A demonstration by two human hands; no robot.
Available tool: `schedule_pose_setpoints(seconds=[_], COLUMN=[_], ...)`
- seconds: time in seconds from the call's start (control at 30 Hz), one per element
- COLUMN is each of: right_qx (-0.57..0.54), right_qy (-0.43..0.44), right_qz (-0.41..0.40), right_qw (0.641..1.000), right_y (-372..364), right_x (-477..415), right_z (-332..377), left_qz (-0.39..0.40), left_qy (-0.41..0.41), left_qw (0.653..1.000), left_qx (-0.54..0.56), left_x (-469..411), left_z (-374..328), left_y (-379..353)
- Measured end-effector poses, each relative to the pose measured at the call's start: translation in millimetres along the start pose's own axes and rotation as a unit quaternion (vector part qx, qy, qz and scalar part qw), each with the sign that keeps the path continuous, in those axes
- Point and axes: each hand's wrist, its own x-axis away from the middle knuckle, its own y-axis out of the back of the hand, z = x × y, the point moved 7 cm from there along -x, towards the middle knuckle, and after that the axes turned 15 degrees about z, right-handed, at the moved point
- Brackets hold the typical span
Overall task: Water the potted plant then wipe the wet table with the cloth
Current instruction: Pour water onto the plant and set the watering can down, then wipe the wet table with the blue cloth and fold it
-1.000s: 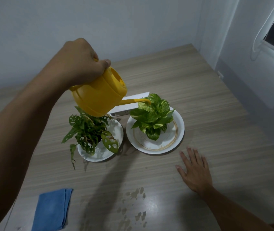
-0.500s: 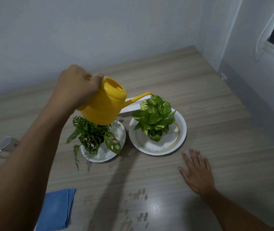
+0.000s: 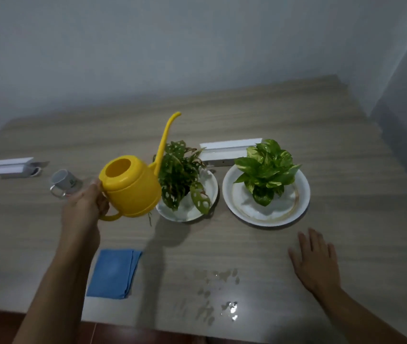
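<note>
My left hand (image 3: 83,209) grips the handle of a yellow watering can (image 3: 133,187), held upright above the table with its thin spout pointing up. To its right stand two potted plants on white plates: a dark spotted-leaf plant (image 3: 180,170) and a bright green plant (image 3: 266,167). My right hand (image 3: 315,259) rests flat on the table, fingers spread, holding nothing. A folded blue cloth (image 3: 113,273) lies near the front edge. Water drops (image 3: 217,291) spot the table between cloth and right hand.
A white mug (image 3: 64,182) lies on its side behind my left hand. A white box (image 3: 11,167) sits at far left, and another white box (image 3: 227,151) lies behind the plants. The wooden table (image 3: 346,145) meets walls at back and right.
The can has tipped back upright and moved left and down, away from the bright green plant. The view has shifted left. My right hand has stayed flat on the table.
</note>
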Motion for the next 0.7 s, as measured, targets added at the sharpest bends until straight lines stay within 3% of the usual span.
schedule_pose_setpoints(seconds=[0.33, 0.5, 0.7], right_qx=[0.009, 0.021, 0.023], right_qy=[0.129, 0.175, 0.193], right_qz=[0.004, 0.043, 0.033], right_qw=[0.992, 0.983, 0.980], right_y=[-29.5, -42.0, -44.6], right_x=[48.6, 56.1, 57.3], right_z=[154.3, 242.4, 310.1], left_qz=[-0.179, -0.218, -0.218], left_qy=[0.075, 0.127, 0.166], left_qw=[0.980, 0.967, 0.961], left_qx=[0.036, 0.014, -0.034], left_x=[30.4, 31.5, 25.9], left_z=[113.6, 174.6, 244.7], left_y=[157.3, 216.7, 257.9])
